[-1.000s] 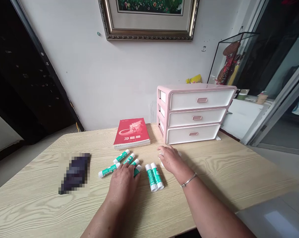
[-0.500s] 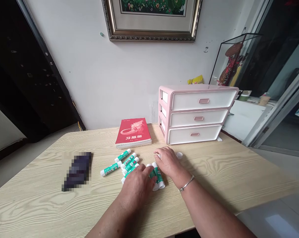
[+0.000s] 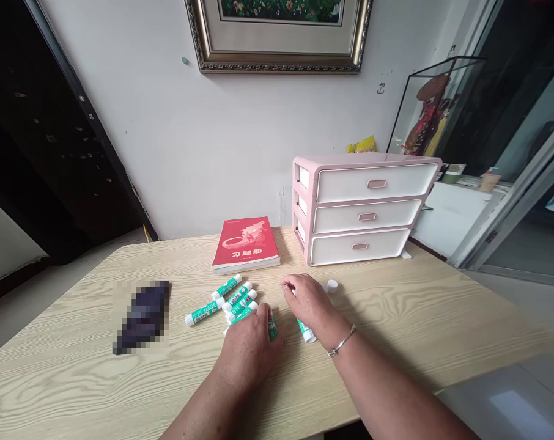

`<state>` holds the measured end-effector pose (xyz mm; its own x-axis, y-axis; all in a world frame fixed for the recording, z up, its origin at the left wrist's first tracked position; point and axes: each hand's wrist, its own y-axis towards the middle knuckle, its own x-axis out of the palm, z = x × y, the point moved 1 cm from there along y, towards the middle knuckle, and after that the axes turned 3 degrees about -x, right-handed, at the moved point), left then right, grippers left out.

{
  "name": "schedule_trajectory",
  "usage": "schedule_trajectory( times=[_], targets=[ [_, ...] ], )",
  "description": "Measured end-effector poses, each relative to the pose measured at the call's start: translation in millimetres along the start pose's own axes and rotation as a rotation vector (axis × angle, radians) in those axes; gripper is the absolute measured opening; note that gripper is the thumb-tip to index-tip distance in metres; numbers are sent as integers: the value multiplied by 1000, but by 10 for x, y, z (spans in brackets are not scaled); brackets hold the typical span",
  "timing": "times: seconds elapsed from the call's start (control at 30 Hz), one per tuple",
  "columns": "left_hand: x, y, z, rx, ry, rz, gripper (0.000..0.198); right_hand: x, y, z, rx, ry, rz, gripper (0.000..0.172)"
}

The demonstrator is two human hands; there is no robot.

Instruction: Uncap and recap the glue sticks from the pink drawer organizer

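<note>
On the table lie several green-and-white glue sticks, grouped left of my hands; one glue stick (image 3: 205, 312) is at the group's left end. My left hand (image 3: 249, 345) is closed over the near sticks, its fingers around a glue stick (image 3: 272, 326) that shows between thumb and fingers. To its right, my right hand (image 3: 310, 304) is curled with thumb and forefinger close together. The white end of another glue stick (image 3: 307, 332) juts out beneath its palm; the rest is hidden. A small white cap (image 3: 332, 286) rests just beyond the right hand.
Behind the sticks lies a red book (image 3: 246, 243). A pink-and-white drawer unit (image 3: 369, 211) stands at the back right against the wall. A blurred-out dark item (image 3: 143, 319) lies on the left of the wooden table (image 3: 66, 366).
The two glue sticks that lay side by side between my hands have parted: one is now in my left hand, the other lies farther right under my right hand.
</note>
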<state>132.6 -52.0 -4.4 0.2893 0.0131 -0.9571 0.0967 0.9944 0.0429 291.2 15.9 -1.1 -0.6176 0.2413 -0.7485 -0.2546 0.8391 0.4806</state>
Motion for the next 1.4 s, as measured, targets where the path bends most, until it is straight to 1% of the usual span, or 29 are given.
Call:
schedule_trajectory(
  times=[0.07, 0.13, 0.27, 0.37, 0.43, 0.5, 0.57, 0.63, 0.7, 0.8, 0.87, 0.93, 1.03, 1.1, 1.2, 1.27, 1.33, 1.4],
  targets=[
    [-8, 5, 15, -28, -27, -13, 28, 25, -6, -29, 18, 43, -9, 21],
    [-44, 10, 19, -54, -104, -14, 27, 66, -10, -58, 27, 100, -2, 24],
    [-121, 41, -52, -92, -357, 40, 21, 183, -13, -86, 32, 301, 21, 25],
    [-127, 83, -145, -110, -592, 97, 17, 239, -15, -67, 71, 490, 63, 22],
    [-116, 107, -189, -81, -742, 130, 18, 235, -18, -49, 119, 578, 103, 28],
    [-106, 119, -209, -6, -807, 162, 18, 205, -22, -43, 160, 624, 100, 37],
    [-97, 119, -210, 107, -772, 193, 18, 167, -24, -55, 183, 641, 54, 45],
    [-82, 110, -206, 203, -700, 202, 21, 138, -26, -81, 185, 639, 5, 50],
    [-60, 98, -201, 241, -624, 174, 28, 126, -27, -114, 170, 619, -30, 49],
    [-36, 80, -177, 241, -488, 143, 33, 142, -31, -161, 140, 537, -49, 38],
    [-37, 67, -141, 239, -388, 163, 32, 164, -38, -186, 141, 495, -37, 29],
    [-52, 56, -94, 215, -294, 169, 31, 187, -49, -206, 147, 501, -22, 21],
    [-95, 37, -34, 159, -237, 92, 30, 200, -65, -228, 166, 586, -29, 20],
    [-131, 23, -17, 162, -311, 29, 31, 183, -72, -243, 176, 659, -49, 22],
    [-170, 10, -25, 220, -531, -35, 34, 131, -72, -266, 162, 721, -66, 22],
    [-175, 8, -42, 230, -683, -81, 40, 96, -69, -283, 136, 723, -56, 21],
    [-167, 9, -52, 197, -833, -157, 44, 71, -67, -302, 101, 724, -44, 21],
    [-152, 4, -50, 121, -990, -279, 48, 55, -70, -323, 64, 730, -22, 20]
  ],
)
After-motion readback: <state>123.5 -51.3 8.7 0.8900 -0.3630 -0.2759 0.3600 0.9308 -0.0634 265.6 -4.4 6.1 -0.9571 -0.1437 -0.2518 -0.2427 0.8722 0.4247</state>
